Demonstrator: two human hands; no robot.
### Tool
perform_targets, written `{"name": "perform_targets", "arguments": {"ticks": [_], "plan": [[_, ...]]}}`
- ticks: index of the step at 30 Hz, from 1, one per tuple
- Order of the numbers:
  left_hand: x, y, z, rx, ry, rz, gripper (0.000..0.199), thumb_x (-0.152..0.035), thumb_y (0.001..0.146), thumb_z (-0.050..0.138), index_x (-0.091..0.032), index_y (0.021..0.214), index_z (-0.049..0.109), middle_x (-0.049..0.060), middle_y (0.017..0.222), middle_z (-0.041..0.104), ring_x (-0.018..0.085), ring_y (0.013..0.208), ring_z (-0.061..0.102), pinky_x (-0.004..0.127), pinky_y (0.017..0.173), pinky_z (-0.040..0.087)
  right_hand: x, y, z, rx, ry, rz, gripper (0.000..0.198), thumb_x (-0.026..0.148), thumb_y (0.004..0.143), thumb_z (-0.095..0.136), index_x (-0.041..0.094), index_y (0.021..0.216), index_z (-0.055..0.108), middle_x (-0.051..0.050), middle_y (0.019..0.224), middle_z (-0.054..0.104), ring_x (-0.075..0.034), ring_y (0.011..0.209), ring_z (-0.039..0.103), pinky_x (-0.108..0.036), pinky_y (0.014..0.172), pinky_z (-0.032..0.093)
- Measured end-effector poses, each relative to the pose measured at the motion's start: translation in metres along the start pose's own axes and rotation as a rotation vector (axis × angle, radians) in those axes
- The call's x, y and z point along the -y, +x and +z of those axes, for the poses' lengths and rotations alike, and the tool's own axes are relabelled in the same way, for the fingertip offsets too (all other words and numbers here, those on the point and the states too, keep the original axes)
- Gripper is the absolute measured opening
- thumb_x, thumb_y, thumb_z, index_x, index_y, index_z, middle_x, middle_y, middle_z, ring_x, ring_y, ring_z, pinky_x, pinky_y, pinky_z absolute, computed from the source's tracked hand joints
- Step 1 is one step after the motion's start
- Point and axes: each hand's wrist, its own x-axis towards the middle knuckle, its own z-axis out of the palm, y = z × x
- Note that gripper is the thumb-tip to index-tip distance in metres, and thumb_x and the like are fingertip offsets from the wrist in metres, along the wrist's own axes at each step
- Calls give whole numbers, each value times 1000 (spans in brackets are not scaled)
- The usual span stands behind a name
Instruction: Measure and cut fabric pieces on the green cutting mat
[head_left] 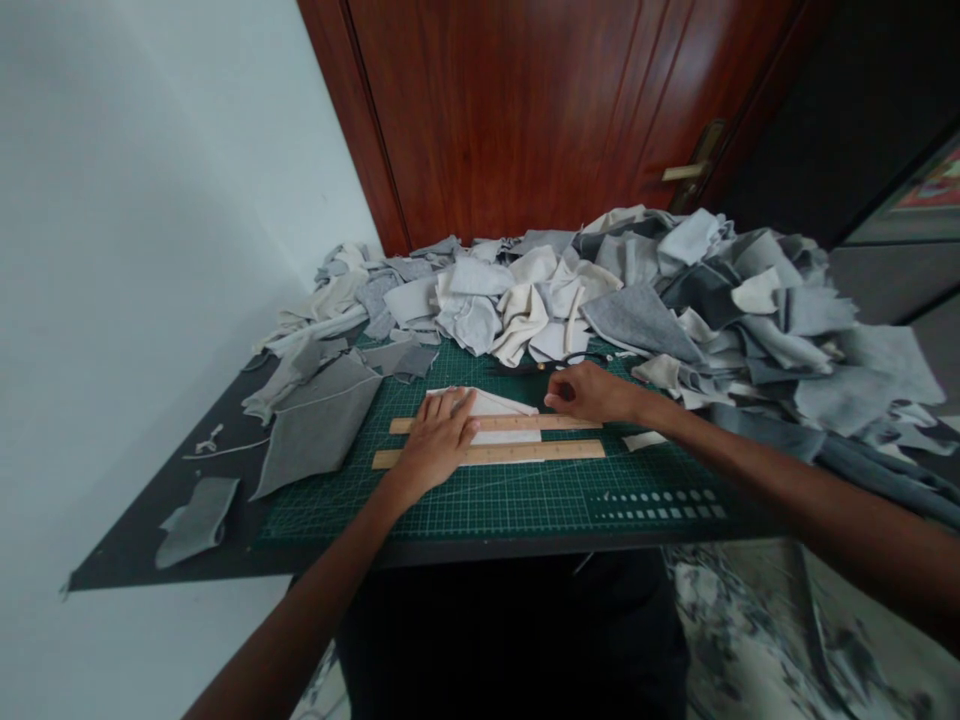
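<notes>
Far left, grey fabric (322, 425) overlaps the left side of the green mat (487, 510); mid-mat, here's my left hand (436, 440), spread flat over two wooden rulers (574, 450) lying across white cloth (510, 437); right of mid-mat, my right hand (581, 390) has fingers curled in, gripping anything or not, I can't tell; scraps (787, 330) heap up beyond the mat's far right corner

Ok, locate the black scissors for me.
In the head view, just right of centre, the black scissors lie on the green gridded cutting mat, just beyond the right hand, before the grey-and-cream fabric heap.
</notes>
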Motion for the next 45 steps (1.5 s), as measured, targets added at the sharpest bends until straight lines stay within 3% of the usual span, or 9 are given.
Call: {"name": "perform_targets", "arguments": {"ticks": [4,9,16,22,34,37,45], "plan": [[-3,-1,0,-10,24,-11,52,-41,107,41,-17,153,45,15,154,51,30,146,41,52,124,29,22,-9,10,-131,146,-100,21,31,93,59,16,81,68,-1,70,66,-12,61,56,-24,60,39],[-4,-1,-2,4,21,-4,52,-39,107,40,-16,153,46,17,154,50,31,146,40,54,123,29,49,3,35,-115,328,-155,21,31,97,58,15,89,70,-1,76,67,-12,66,56,-22,62,40],[-5,-1,-3,-22,24,14,49,-39,107,41,-20,152,46,14,152,51,31,143,43,53,122,30,55,45,58,-74,153,-127,9,14,88,69,12,83,77,-5,75,72,-12,65,60,-23,65,39],[-8,-1,-4,-10,29,-6,49,-38,107,40,-19,152,46,14,153,51,30,144,42,53,124,28,55,48,65,-49,86,-140,13,14,89,69,11,82,80,-6,72,74,-11,61,59,-22,61,37],[-13,0,-8,78,56,-62,54,-39,107,38,-18,157,40,15,159,46,31,150,37,56,126,23,55,47,54,30,-71,-201,18,12,91,67,13,90,85,-11,80,77,-15,65,62,-27,66,39],[-13,0,-7,92,63,-85,55,-41,108,35,-19,157,39,14,160,45,31,150,36,58,126,22,44,38,49,19,-75,-172,17,14,90,68,15,92,85,-11,82,78,-16,67,63,-27,67,40],[-14,0,-7,91,49,-101,56,-41,107,35,-19,159,38,14,160,45,30,151,36,59,126,22,-1,-1,20,14,-123,-87,22,18,87,65,18,76,84,-7,75,76,-16,60,62,-29,64,40]]}}
